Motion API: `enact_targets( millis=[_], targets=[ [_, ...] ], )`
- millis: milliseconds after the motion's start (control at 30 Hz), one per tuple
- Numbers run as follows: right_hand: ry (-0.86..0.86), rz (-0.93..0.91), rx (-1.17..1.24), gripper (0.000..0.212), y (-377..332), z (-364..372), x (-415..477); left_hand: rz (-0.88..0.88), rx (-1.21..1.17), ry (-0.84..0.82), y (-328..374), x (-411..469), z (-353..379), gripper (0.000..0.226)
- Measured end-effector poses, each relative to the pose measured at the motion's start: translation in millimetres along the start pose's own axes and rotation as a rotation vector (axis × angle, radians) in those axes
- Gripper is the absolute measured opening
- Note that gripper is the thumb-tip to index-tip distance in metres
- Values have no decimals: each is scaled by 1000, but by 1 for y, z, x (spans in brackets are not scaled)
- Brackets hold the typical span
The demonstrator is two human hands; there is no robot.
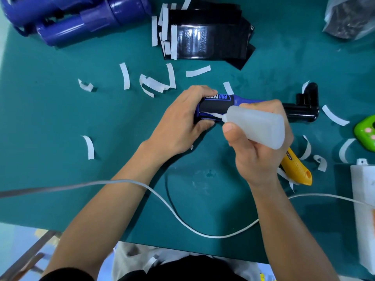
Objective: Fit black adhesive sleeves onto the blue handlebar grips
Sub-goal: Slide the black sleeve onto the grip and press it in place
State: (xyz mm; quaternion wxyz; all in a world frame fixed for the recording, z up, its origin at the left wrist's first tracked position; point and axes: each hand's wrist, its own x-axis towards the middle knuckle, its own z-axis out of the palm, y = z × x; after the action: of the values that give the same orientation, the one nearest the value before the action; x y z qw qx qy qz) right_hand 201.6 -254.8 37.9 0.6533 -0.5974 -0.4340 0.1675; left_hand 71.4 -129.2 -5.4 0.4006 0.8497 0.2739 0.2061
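**At mid-table: bottle tip on the sleeve edge**

At the middle of the green mat, your left hand grips the left end of the blue handlebar grip, thumb laid over the top and fingers curled underneath. A black sleeve is wrapped round the grip, with a white strip showing along its lower edge. The grip's right end meets a black bent holder lying on the mat.

Your right hand is closed round a translucent squeeze bottle, thumb pressed on its near side. The nozzle touches the white strip at the sleeve's edge.

Beyond your hands lies a stack of flat black sleeves, white tabs along its left side. More blue grips are piled at the far left corner. Peeled white backing strips curl all over the mat. A yellow utility knife lies just behind your right wrist, partly hidden by it. A white cable loops under both forearms towards a white box at the right edge, near a green object.
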Motion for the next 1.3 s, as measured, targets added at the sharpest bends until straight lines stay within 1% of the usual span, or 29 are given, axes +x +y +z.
enact_targets(
  millis=[133, 333, 467, 567, 667, 800, 1033, 1200, 1300],
  targets=[
    [-17, 13, 0, 27, 1, -1, -1, -6, 5, -4, -1, 0, 0, 57],
    [-23, 50, 15, 28, 0, -2, -2, -3, 14, -4, -1, -1, 0, 58],
    [-30, 54, 9, 20, 0, -3, -1, -1, 15, -4, -2, -1, 0, 58],
    [-27, 53, 12, 27, 0, -3, -1, -4, 19, 1, -2, -1, 0, 58],
    [-27, 53, 14, 29, 0, -3, 0, 0, 24, 3, -3, -1, 1, 58],
    [-28, 60, -5, 19, 1, -5, -1, 13, 25, 3, -3, 0, 1, 59],
    [-30, 78, -27, 18, 1, -5, 1, 11, 25, 1, -3, 0, 1, 59],
    [-22, 42, -1, 21, -2, -5, -1, 9, 22, 3, -2, 0, 0, 58],
    [-17, 62, -30, 22, -1, -5, 0, 14, 22, -1, -2, 0, 1, 58]
  ],
)
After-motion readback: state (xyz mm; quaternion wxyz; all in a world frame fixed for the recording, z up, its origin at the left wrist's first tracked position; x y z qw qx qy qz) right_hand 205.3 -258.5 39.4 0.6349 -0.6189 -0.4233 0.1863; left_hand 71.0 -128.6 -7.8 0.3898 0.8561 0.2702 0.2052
